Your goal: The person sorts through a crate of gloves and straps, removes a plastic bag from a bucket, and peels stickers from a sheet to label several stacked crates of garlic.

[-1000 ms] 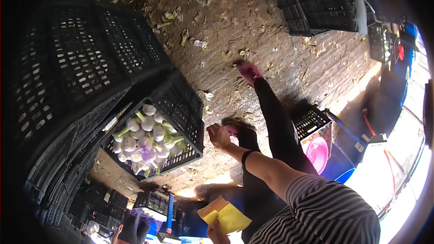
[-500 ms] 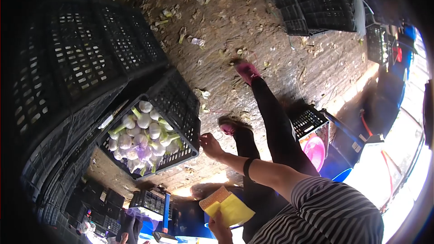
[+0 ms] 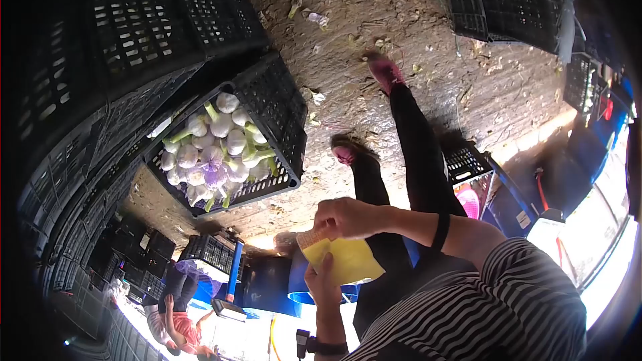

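Note:
My left hand (image 3: 324,284), below centre, grips a stack of yellow sheets (image 3: 351,259) with its thumb over the front. The stack has an orange, patterned part at its upper left corner. From the right my right hand (image 3: 354,218) reaches across, its fingers closed on that orange part; the fingertips are partly hidden. Left of my hands stands a black crate (image 3: 294,117) holding several garlic bulbs (image 3: 212,154) with green stems.
Tall stacked black crates (image 3: 134,20) fill the left side. More crates (image 3: 508,7) stand at the upper right. Plant scraps litter the dirt floor (image 3: 348,20). A pink basket (image 3: 468,200) and blue barrels are at the right. A person in pink (image 3: 184,327) is at the lower left.
My right hand has moved from beside the garlic crate to the yellow sheets and taken hold of their orange part. The view has shifted, and more of the person at the lower left shows.

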A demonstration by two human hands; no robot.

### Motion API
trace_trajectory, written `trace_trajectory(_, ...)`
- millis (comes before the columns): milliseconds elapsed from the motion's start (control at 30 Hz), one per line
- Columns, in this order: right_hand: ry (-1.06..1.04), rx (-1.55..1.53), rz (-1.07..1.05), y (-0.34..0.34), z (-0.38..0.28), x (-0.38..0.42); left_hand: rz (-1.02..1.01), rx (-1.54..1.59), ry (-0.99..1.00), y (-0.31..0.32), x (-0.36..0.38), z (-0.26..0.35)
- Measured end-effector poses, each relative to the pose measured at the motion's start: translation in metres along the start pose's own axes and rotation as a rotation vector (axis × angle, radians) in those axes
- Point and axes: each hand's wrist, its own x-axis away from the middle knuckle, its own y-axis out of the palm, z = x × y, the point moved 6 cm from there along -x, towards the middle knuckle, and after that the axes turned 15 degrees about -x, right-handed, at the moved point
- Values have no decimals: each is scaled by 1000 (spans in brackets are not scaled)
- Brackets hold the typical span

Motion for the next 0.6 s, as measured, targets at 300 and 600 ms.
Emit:
trace_trajectory(300, 54, 237, -79, -7, 2, 15, -111, 126, -57, 29, -5, 12)
trace_trajectory(600, 298, -197, -156, -32, 35, 12, -158, -252, 60, 34, -13, 22)
